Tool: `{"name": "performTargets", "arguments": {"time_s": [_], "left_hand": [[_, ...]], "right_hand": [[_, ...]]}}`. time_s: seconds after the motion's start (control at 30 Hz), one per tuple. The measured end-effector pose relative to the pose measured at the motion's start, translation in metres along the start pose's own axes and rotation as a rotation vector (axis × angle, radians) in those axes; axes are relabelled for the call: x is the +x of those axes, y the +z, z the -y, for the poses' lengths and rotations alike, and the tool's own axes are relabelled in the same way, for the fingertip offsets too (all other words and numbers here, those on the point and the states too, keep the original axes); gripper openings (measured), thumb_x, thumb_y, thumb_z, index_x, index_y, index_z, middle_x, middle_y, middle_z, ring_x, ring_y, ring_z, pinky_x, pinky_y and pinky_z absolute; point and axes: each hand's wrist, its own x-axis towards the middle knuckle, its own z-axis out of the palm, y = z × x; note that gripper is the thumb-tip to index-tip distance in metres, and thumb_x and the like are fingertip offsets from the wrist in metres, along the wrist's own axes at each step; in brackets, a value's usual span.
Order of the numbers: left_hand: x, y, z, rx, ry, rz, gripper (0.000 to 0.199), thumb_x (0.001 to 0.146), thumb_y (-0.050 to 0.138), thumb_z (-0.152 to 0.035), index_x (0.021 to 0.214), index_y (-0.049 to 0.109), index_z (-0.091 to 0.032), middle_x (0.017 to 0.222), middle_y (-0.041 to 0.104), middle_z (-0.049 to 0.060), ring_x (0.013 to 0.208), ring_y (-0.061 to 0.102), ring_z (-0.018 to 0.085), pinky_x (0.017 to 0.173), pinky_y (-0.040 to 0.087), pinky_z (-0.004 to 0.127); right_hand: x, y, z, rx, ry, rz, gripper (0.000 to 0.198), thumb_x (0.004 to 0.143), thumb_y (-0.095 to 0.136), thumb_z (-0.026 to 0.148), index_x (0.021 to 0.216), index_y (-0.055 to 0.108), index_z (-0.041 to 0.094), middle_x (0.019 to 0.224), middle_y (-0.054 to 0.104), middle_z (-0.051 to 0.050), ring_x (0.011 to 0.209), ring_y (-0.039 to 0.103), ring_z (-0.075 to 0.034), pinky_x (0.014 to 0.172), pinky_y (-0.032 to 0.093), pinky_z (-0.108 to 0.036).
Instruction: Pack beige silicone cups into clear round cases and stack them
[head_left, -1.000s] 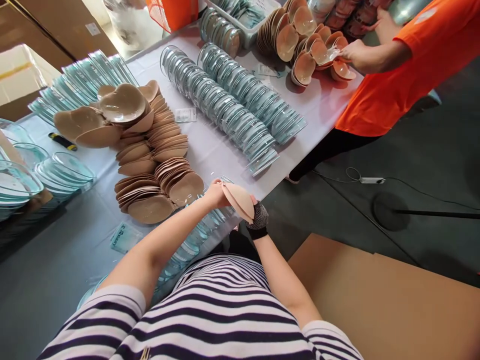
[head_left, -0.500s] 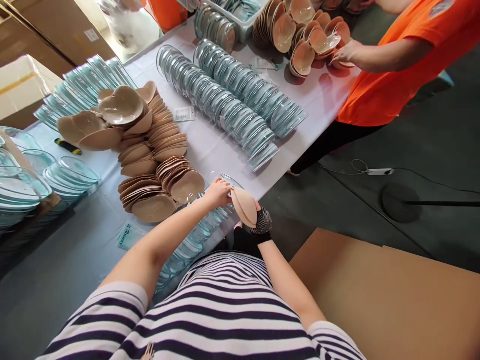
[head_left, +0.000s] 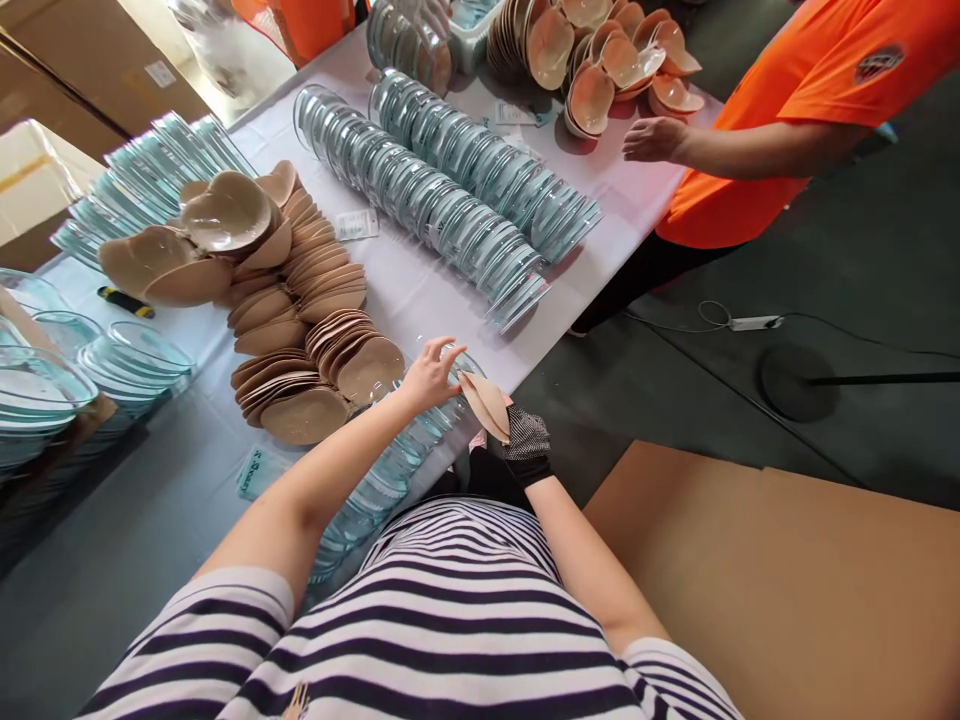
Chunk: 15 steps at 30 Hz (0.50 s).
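My right hand [head_left: 527, 436], in a dark knitted glove with its cuff at the wrist, grips a folded beige stick-on bra [head_left: 487, 408] at the table's front edge. Just left of the bra is my bare left hand [head_left: 433, 374], its fingers apart and holding nothing that I can see. Below that hand a row of clear bluish plastic cases [head_left: 375, 490] runs along the edge, partly covered by my left forearm. Nested stacks of beige bra cups [head_left: 306, 412] lie to the left, with glossy bras [head_left: 226, 212] heaped behind them.
Two long rows of clear plastic cases [head_left: 442, 215] stretch across the white table [head_left: 405, 290]. More upright clear cases [head_left: 154, 180] stand at left. A co-worker's hand [head_left: 652, 140] is near other bras [head_left: 589, 98]. Flat cardboard [head_left: 772, 570] lies on the floor at right.
My left hand has come off the bra and its fingers have spread. The bra has turned more edge-on in my right hand. The co-worker's hand has moved away from the bras.
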Motion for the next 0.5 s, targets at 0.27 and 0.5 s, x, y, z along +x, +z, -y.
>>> {"name": "performTargets", "arguments": {"time_s": [0.27, 0.5], "left_hand": [[0.007, -0.006, -0.002, -0.048, -0.069, 0.178, 0.112, 0.062, 0.082, -0.045, 0.154, 0.024, -0.017, 0.159, 0.025, 0.021, 0.144, 0.029, 0.04, 0.112, 0.034, 0.049], [0.006, -0.003, -0.002, -0.052, -0.107, 0.14, 0.11, 0.061, 0.083, -0.048, 0.152, 0.028, -0.021, 0.159, 0.027, 0.019, 0.144, 0.03, 0.038, 0.113, 0.034, 0.048]], "right_hand": [[0.051, -0.012, 0.039, -0.225, 0.058, 0.182, 0.047, 0.088, 0.06, 0.037, 0.129, 0.049, 0.015, 0.097, 0.072, -0.015, 0.087, 0.07, -0.028, 0.079, 0.049, -0.036], [0.055, -0.013, 0.032, -0.186, 0.076, 0.158, 0.04, 0.093, 0.054, 0.047, 0.121, 0.053, 0.018, 0.095, 0.073, -0.012, 0.079, 0.07, -0.024, 0.065, 0.047, -0.028]]}}
